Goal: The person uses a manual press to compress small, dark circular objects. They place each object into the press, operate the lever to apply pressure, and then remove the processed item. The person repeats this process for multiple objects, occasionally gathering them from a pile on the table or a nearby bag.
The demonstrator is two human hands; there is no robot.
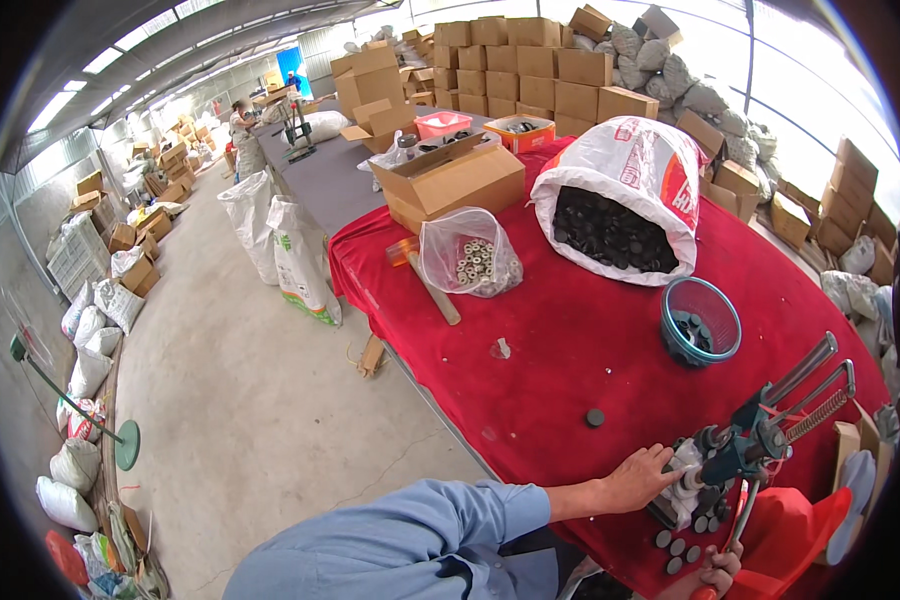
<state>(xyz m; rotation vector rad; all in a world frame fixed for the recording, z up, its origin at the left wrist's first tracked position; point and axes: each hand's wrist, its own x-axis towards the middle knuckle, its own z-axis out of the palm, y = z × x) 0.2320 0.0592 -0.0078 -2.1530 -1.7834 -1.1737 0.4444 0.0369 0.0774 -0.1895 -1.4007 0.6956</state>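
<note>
A teal hand lever press (734,452) with a coil spring and metal bars stands at the right of the red-covered table. My left hand (638,480) is at its working end, fingers bent against crumpled clear plastic (686,482); what they pinch is hidden. Lower right, my right hand (718,574) is closed round the press's lever (745,517), whose red end shows below it. Several round dark discs (677,547) lie beside the press, between my hands. One more black disc (595,417) lies alone farther up the cloth.
A blue-green basket (701,282) holds dark pieces. Behind it, a white sack (610,170) spills black caps. A clear bag of metal rings (482,262), a hammer (432,284) and an open carton (460,188) sit to the left. A red container (795,535) stands right of the press.
</note>
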